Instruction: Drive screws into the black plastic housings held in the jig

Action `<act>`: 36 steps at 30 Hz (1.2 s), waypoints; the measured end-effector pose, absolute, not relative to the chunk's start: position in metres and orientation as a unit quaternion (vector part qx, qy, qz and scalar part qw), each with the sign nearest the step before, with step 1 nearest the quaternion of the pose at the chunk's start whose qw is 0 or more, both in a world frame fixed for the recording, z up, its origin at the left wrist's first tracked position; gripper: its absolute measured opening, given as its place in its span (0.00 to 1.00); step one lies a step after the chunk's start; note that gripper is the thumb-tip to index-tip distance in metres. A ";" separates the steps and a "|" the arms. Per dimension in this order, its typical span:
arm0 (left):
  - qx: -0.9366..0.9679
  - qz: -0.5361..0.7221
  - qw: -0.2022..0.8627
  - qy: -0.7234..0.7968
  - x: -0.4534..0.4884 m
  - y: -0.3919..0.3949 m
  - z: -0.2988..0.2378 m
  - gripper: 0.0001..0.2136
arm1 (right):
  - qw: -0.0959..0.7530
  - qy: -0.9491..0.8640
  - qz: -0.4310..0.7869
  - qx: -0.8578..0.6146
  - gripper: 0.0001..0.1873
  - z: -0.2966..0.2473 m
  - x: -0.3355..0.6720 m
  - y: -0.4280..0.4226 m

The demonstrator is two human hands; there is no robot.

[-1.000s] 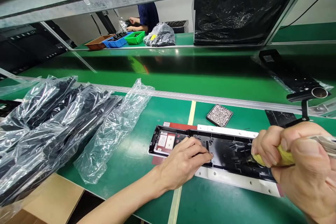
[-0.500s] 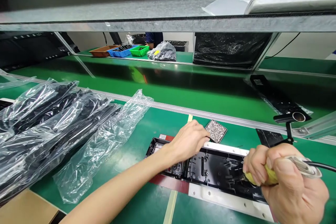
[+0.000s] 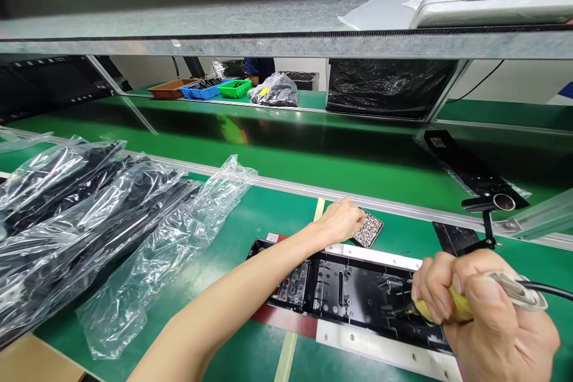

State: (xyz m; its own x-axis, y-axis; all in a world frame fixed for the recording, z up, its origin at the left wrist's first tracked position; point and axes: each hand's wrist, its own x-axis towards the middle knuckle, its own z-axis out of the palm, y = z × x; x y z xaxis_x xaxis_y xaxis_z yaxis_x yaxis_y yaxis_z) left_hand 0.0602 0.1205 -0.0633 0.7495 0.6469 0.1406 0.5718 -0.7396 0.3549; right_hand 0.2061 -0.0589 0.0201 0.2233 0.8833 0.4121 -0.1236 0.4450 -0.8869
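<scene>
My left hand (image 3: 344, 219) is at the edge of a small square tray (image 3: 375, 237) filled with tiny silvery metal parts. Its fingers are curled together, and anything between the fingertips is hidden. My right hand (image 3: 496, 304) grips the yellow handle of a soldering iron (image 3: 461, 303), wrapped in pale material with a black cord behind. The iron's tip points down into a long black plastic housing (image 3: 371, 292), near its right part. That housing lies open side up between white strips (image 3: 380, 349), and my left forearm crosses above its left end.
Clear plastic bags with long black parts (image 3: 111, 209) cover the left side. A black tubular iron holder (image 3: 487, 203) stands at right, before a bagged black panel (image 3: 470, 161). A metal shelf (image 3: 268, 45) spans overhead. Coloured bins (image 3: 203, 88) and a person (image 3: 259, 68) are across the bench.
My left hand has moved from above the housing's far edge outward to the tray of small parts. My right hand keeps the soldering iron in the housing, with little movement.
</scene>
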 end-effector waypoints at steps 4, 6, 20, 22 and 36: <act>0.912 0.148 0.161 0.346 0.060 0.118 -0.051 0.09 | 0.684 -0.500 0.369 -0.382 0.15 0.020 0.207 -0.060; 0.897 0.167 0.180 0.368 0.053 0.112 -0.038 0.09 | 0.686 -0.496 0.371 -0.383 0.14 0.019 0.208 -0.060; 0.897 0.247 0.236 0.279 -0.021 0.012 -0.037 0.10 | 0.692 -0.497 0.364 -0.377 0.11 0.025 0.204 -0.056; 0.908 0.251 0.208 0.264 -0.018 0.011 -0.044 0.11 | 0.692 -0.498 0.363 -0.376 0.11 0.025 0.204 -0.057; 0.935 0.234 0.113 0.241 -0.018 0.009 -0.049 0.10 | 0.693 -0.497 0.358 -0.381 0.11 0.024 0.204 -0.057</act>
State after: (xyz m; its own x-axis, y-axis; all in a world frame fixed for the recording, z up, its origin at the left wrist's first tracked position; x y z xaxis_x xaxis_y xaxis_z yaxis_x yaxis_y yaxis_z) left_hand -0.0177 0.0094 -0.0492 0.7750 0.5027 0.3830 0.3975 -0.8589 0.3230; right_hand 0.2037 -0.0567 0.0239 0.2500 0.8744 0.4158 -0.1180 0.4538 -0.8833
